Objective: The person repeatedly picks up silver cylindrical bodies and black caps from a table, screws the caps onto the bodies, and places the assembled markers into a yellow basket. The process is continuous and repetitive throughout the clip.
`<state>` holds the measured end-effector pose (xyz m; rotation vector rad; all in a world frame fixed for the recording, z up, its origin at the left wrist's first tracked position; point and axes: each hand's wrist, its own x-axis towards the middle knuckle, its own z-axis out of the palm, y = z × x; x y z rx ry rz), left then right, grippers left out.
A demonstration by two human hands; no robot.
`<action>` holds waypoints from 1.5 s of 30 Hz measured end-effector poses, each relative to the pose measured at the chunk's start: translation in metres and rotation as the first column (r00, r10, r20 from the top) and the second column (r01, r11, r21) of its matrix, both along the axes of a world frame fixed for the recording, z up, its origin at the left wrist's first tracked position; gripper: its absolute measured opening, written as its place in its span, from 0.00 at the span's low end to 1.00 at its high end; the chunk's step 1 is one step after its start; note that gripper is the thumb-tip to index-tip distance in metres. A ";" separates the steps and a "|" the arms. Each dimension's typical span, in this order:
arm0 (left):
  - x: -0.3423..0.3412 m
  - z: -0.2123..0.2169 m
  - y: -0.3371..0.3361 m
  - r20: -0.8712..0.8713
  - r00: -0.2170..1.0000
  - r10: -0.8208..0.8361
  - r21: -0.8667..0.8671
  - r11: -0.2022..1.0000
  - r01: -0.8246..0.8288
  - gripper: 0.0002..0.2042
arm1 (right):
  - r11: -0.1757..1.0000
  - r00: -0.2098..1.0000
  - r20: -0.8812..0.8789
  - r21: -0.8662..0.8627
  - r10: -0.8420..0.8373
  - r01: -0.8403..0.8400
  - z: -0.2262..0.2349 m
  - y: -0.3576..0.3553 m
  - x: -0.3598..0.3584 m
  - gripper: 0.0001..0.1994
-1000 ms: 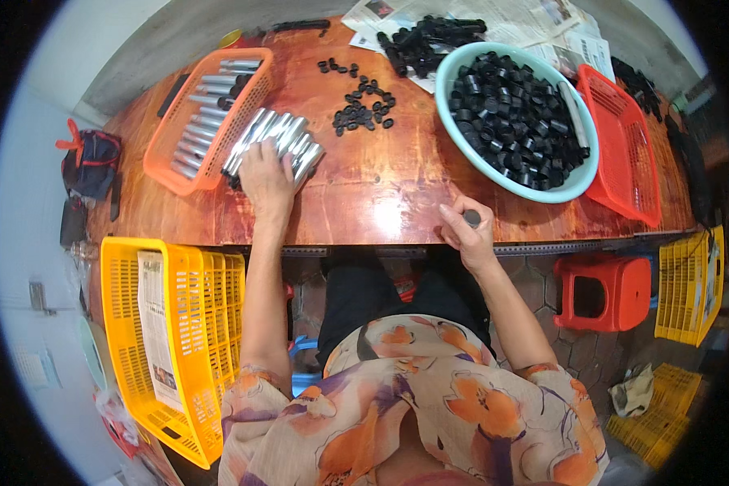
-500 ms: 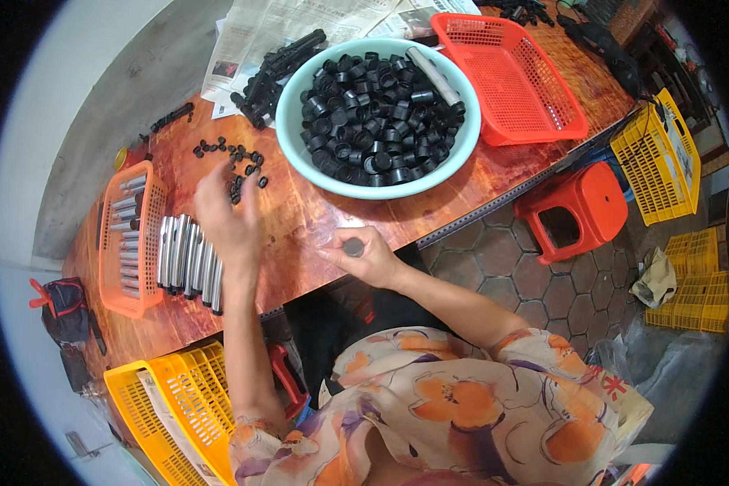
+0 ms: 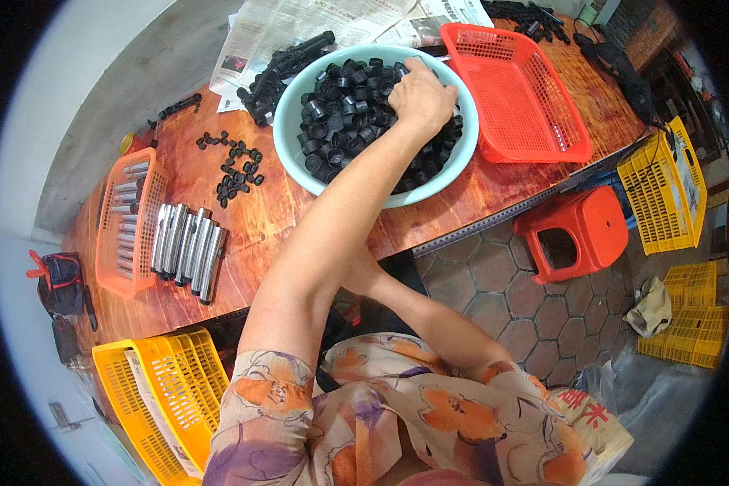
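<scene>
My left hand [image 3: 421, 97] reaches across into the pale turquoise bowl [image 3: 296, 174], its fingers closed on a silver tube that is almost wholly hidden under them. Many short black cylindrical caps [image 3: 340, 121] fill the bowl around it. My right hand [image 3: 363, 271] is near the table's front edge, below the left forearm. That forearm covers its fingers, so what it holds is hidden. Several silver tubes with black ends [image 3: 188, 251] lie side by side on the table to the left. Small black round pieces [image 3: 239, 174] are scattered behind them.
An orange basket [image 3: 105, 267] at the left holds more tubes. A red basket [image 3: 494, 150] stands right of the bowl. Black parts [image 3: 287, 69] lie on newspaper [image 3: 300, 24] behind. A red stool [image 3: 595, 223] and yellow crates [image 3: 668, 190] are right, another yellow crate [image 3: 166, 397] lower left.
My left hand has gone from the small black pieces to the bowl, onto the silver tube there. My right hand, earlier holding a round-ended tube, is now partly covered by the left forearm.
</scene>
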<state>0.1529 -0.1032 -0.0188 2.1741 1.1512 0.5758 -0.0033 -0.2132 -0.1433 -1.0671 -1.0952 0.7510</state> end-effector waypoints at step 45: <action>-0.302 -0.104 -0.057 0.769 0.638 0.047 0.095 0.978 -0.187 0.18 | 0.888 0.473 -0.876 -0.139 0.096 -0.438 0.146 0.075 -0.029 0.10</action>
